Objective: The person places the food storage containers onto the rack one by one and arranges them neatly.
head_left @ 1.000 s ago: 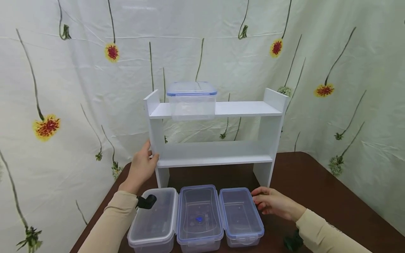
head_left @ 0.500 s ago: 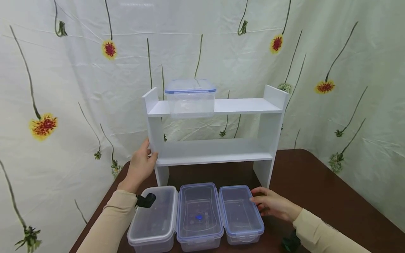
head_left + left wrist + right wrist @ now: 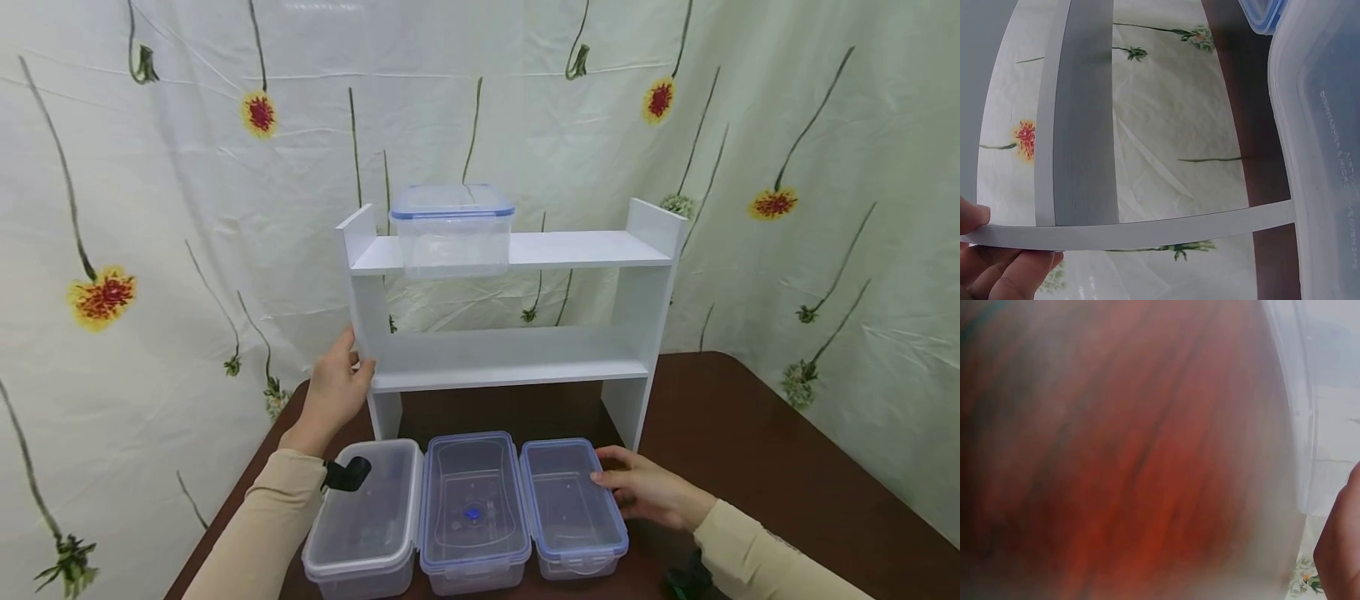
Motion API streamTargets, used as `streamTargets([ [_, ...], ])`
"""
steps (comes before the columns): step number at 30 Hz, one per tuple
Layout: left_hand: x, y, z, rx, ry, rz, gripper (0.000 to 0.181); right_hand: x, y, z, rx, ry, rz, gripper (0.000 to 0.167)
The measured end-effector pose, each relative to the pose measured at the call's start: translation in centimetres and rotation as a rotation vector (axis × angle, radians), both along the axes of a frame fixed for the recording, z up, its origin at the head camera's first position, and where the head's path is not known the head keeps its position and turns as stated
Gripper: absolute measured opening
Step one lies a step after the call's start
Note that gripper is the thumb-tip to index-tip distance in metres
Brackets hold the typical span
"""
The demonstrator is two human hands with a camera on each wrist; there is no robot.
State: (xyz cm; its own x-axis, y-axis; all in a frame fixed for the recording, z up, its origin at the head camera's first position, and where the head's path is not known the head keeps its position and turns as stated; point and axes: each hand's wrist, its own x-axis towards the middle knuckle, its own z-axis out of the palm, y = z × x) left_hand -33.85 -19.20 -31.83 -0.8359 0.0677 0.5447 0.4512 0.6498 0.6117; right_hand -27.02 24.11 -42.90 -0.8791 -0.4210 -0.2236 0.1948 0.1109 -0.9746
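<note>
My left hand (image 3: 335, 392) pinches the left side panel of a white two-tier shelf (image 3: 510, 358); the left wrist view shows thumb and fingers on opposite faces of the panel (image 3: 1147, 231). At the lower right, my right hand (image 3: 652, 487) holds the right edge of a small clear food container (image 3: 570, 500) with a blue-rimmed lid. Its thumb lies over the lid's rim and its other fingers curl at the side, partly hidden. Left of this container stand a larger blue-rimmed container (image 3: 474, 492) and a white-lidded one (image 3: 367, 517), close side by side.
A bigger clear container (image 3: 453, 233) with a blue-edged lid sits on the top shelf, at the left, jutting past its front edge. Everything stands on a dark brown table (image 3: 720, 417). A flower-print curtain (image 3: 187, 183) hangs behind and at both sides.
My right thumb has moved left onto the small container's lid rim. The left hand keeps its hold on the shelf panel. The head view has tilted slightly downward.
</note>
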Motion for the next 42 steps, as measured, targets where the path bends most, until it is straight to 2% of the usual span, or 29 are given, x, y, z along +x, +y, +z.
streamTargets([
  [8,-0.1,0.1,0.1,-0.001,0.002,0.004,0.059,-0.2,0.3,-0.3,-0.072,-0.018,0.031,0.083],
  [23,-0.1,0.1,-0.1,0.006,-0.007,0.004,0.060,0.3,0.6,-0.4,-0.146,-0.015,0.040,0.083],
  [34,0.1,0.1,0.0,0.005,-0.010,0.007,0.060,0.6,0.9,0.2,-0.170,-0.002,0.027,0.084],
  [42,0.2,0.1,0.1,0.019,0.000,0.000,0.061,1.1,1.0,1.4,-0.218,0.023,0.019,0.079],
])
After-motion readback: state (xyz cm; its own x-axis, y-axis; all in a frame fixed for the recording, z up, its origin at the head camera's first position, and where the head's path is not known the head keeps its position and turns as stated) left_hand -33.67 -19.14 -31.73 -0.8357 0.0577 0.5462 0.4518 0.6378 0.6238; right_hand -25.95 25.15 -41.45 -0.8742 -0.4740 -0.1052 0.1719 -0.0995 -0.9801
